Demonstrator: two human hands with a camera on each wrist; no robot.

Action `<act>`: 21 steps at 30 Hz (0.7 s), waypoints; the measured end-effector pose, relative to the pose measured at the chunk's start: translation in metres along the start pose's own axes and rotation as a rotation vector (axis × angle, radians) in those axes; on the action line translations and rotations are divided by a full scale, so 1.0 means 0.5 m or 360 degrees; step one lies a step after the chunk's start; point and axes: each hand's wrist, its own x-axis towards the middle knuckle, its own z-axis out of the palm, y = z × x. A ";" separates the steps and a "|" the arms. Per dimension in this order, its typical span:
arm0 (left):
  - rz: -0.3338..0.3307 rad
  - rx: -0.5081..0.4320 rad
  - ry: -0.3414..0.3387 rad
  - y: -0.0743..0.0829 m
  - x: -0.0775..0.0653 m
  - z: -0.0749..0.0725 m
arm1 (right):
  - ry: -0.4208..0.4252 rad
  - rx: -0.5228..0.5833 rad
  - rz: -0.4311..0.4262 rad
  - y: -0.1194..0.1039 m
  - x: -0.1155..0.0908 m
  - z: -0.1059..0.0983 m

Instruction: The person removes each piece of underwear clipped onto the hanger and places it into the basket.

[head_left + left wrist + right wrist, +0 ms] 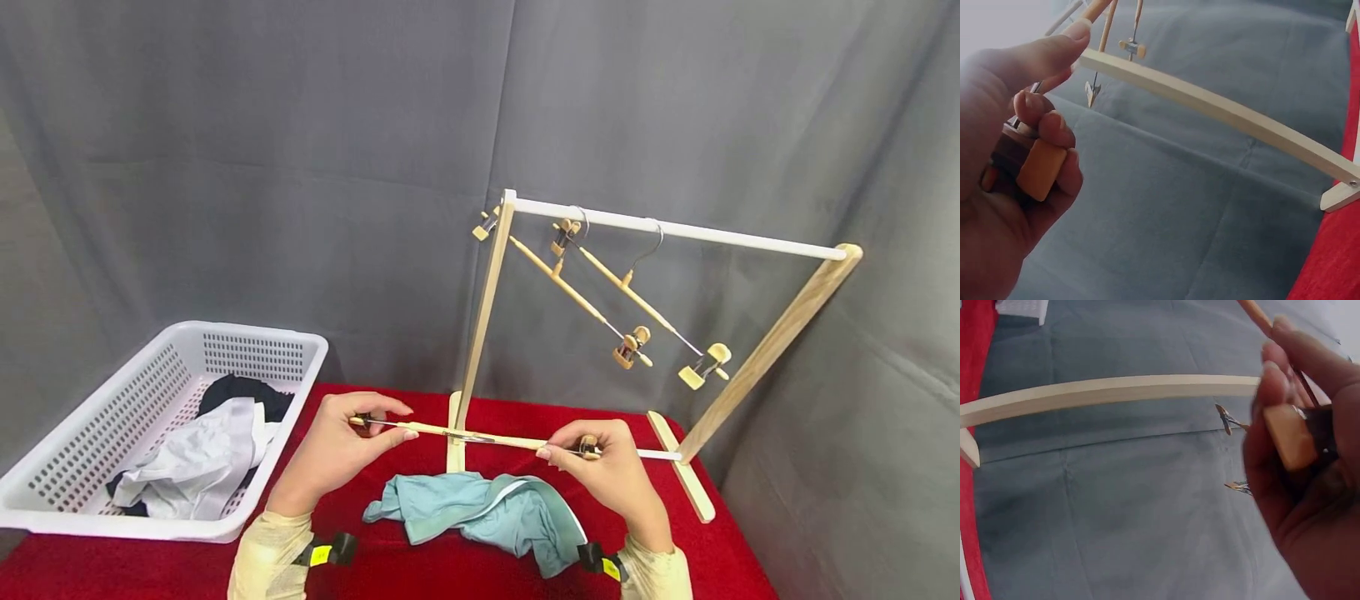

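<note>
A wooden clip hanger (510, 441) is held level between both hands, above teal underwear (480, 510) that lies crumpled on the red cloth. My left hand (341, 442) grips the hanger's left end, fingers curled about its wooden clip (1041, 169). At the other end, my right hand (600, 462) pinches the bar between thumb and fingers, with the right clip (1291, 437) inside the palm. The hanger's hook is barely visible near the middle of the bar.
Behind the hands stands a wooden rack with a white rail (697, 234). Two clip hangers (626, 287) hang from it. At left, a white plastic basket (225, 529) contains white and black garments (198, 458). Grey curtains (300, 167) enclose the table.
</note>
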 end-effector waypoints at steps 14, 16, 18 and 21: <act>-0.0122 0.0189 -0.0100 -0.023 0.014 0.008 | 0.0377 -0.0143 -0.0166 0.004 -0.010 -0.056; -0.0141 0.0204 -0.0136 -0.028 0.016 0.020 | 0.0414 -0.0165 -0.0169 0.006 -0.011 -0.061; -0.0135 0.0242 -0.0173 -0.033 0.016 0.037 | 0.0445 -0.0176 -0.0151 0.006 -0.012 -0.065; -0.0115 0.0303 -0.0230 -0.037 0.014 0.065 | 0.0459 -0.0177 -0.0134 0.004 -0.012 -0.065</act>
